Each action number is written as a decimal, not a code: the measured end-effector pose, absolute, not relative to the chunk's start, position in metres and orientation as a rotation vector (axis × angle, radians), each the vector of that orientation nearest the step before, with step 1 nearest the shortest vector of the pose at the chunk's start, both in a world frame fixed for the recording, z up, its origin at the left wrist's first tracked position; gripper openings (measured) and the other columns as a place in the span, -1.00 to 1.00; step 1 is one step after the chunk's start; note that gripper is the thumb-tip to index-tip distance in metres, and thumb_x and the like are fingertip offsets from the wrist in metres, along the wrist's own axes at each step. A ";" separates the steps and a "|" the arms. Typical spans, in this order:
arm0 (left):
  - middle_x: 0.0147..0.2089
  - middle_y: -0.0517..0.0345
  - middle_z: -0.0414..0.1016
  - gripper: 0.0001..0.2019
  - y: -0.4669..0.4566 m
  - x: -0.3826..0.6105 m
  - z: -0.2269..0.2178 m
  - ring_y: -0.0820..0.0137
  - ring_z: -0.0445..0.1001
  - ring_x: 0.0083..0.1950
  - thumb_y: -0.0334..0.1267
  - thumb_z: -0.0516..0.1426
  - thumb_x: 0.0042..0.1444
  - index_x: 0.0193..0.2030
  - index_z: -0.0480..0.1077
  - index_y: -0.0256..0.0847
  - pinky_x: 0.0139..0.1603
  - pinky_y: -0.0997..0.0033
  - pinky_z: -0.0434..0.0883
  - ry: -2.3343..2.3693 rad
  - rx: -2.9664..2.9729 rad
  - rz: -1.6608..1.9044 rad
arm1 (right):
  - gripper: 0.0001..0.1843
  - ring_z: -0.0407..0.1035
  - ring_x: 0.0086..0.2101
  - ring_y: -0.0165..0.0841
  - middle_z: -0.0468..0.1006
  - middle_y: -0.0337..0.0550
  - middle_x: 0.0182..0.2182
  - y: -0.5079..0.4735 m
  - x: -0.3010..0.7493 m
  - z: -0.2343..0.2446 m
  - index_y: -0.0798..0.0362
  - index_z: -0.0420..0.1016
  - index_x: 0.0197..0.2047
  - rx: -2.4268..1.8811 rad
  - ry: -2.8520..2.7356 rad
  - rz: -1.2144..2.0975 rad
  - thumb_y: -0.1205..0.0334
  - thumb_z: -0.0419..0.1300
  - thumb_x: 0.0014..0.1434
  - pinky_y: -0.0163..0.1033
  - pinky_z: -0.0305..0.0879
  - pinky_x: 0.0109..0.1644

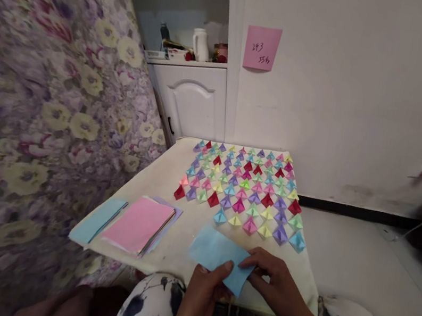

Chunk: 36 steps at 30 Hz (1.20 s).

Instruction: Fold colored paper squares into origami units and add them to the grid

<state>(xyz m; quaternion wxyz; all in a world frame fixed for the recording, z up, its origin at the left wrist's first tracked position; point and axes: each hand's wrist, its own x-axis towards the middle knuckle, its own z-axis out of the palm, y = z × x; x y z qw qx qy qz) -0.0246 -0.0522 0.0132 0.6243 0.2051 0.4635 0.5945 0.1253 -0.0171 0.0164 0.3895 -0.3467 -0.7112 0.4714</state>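
A light blue sheet of paper [215, 254] lies folded at the near edge of a small cream table [159, 179]. My left hand [205, 291] pinches its near corner between thumb and fingers. My right hand [274, 279] presses its fingers closed on the sheet's right edge. Beyond the sheet, several small folded paper shapes [244, 190] in red, pink, blue, green, yellow and purple stand in rows across the table.
A stack of coloured paper with a pink top sheet [139, 224] and a blue sheet [97, 220] lie at the table's left. A flowered cloth [41, 108] hangs on the left. A white cabinet [192, 98], a wall with a pink note [262, 48] and my patterned knees [148, 306] surround the table.
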 end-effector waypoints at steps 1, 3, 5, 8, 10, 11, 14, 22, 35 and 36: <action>-0.68 0.26 0.33 -0.73 -0.053 -0.025 0.011 0.55 0.24 -0.69 -0.17 0.31 -0.20 -0.51 0.38 -0.33 -0.69 0.57 0.15 1.073 0.495 1.355 | -0.87 0.35 -0.38 -0.41 0.46 -0.20 -0.36 -0.017 0.126 0.017 0.02 0.51 -0.30 -0.886 -1.809 1.216 0.37 0.17 0.07 -0.35 0.24 -0.35; -0.74 0.28 0.28 -0.70 -0.053 -0.026 0.007 0.58 0.19 -0.74 -0.15 0.30 -0.18 -0.59 0.34 -0.33 -0.71 0.58 0.09 1.088 0.533 1.321 | -0.90 0.34 -0.39 -0.40 0.46 -0.21 -0.39 -0.016 0.127 0.018 0.03 0.52 -0.32 -0.905 -1.808 1.244 0.35 0.19 0.07 -0.34 0.23 -0.34; -0.76 0.29 0.26 -0.69 -0.054 -0.028 0.004 0.61 0.15 -0.76 -0.13 0.29 -0.16 -0.60 0.33 -0.33 -0.72 0.60 0.05 1.088 0.544 1.305 | -0.93 0.33 -0.41 -0.41 0.45 -0.23 -0.42 -0.015 0.127 0.019 0.04 0.51 -0.34 -0.944 -1.800 1.257 0.34 0.19 0.07 -0.34 0.21 -0.35; -0.72 0.29 0.30 -0.70 -0.054 -0.031 0.002 0.60 0.16 -0.76 -0.11 0.28 -0.13 -0.53 0.34 -0.31 -0.74 0.60 0.05 1.066 0.558 1.304 | -0.93 0.32 -0.43 -0.40 0.44 -0.24 -0.47 -0.015 0.126 0.018 0.06 0.49 -0.37 -1.006 -1.727 1.311 0.31 0.17 0.09 -0.33 0.21 -0.35; -0.70 0.27 0.32 -0.70 -0.054 -0.032 0.002 0.58 0.18 -0.75 -0.09 0.25 -0.09 -0.51 0.34 -0.31 -0.75 0.60 0.06 1.065 0.598 1.294 | -0.92 0.33 -0.42 -0.39 0.44 -0.24 -0.48 -0.016 0.124 0.017 0.08 0.44 -0.39 -1.011 -1.631 1.383 0.27 0.17 0.11 -0.32 0.23 -0.33; -0.69 0.26 0.33 -0.70 -0.054 -0.033 0.002 0.58 0.19 -0.74 -0.09 0.24 -0.07 -0.52 0.34 -0.31 -0.75 0.60 0.07 1.068 0.624 1.287 | -0.90 0.33 -0.42 -0.39 0.44 -0.23 -0.48 -0.017 0.123 0.017 0.08 0.42 -0.40 -1.008 -1.581 1.409 0.24 0.17 0.11 -0.31 0.24 -0.32; -0.64 0.21 0.37 -0.69 -0.056 -0.032 0.002 0.58 0.21 -0.72 -0.09 0.19 0.00 -0.53 0.36 -0.33 -0.72 0.59 0.11 1.073 0.683 1.287 | -0.83 0.31 -0.43 -0.40 0.41 -0.24 -0.49 -0.018 0.120 0.015 0.09 0.36 -0.45 -1.015 -1.479 1.402 0.19 0.19 0.10 -0.32 0.24 -0.33; -0.73 0.17 0.31 -0.57 -0.059 -0.027 0.005 0.53 0.22 -0.69 -0.02 0.09 0.08 -0.58 0.43 -0.37 -0.65 0.54 0.14 1.053 0.758 1.231 | -0.77 0.26 -0.55 -0.43 0.37 -0.29 -0.61 -0.023 0.114 0.010 0.08 0.30 -0.46 -1.122 -1.355 1.301 0.12 0.17 0.10 -0.34 0.21 -0.44; -0.81 0.16 0.32 -0.59 -0.055 -0.029 -0.002 0.54 0.19 -0.75 0.02 0.19 -0.06 -0.65 0.42 -0.35 -0.66 0.55 0.07 1.230 0.776 1.153 | -0.83 0.26 -0.57 -0.44 0.31 -0.34 -0.62 -0.029 0.113 0.010 0.05 0.23 -0.44 -1.167 -1.424 1.196 0.20 0.13 0.12 -0.36 0.16 -0.46; -0.81 0.16 0.32 -0.58 -0.055 -0.028 -0.001 0.55 0.19 -0.74 0.02 0.19 -0.06 -0.66 0.42 -0.35 -0.66 0.55 0.07 1.225 0.764 1.159 | -0.83 0.26 -0.57 -0.44 0.31 -0.34 -0.62 -0.030 0.113 0.011 0.05 0.23 -0.44 -1.170 -1.426 1.189 0.20 0.14 0.12 -0.37 0.16 -0.47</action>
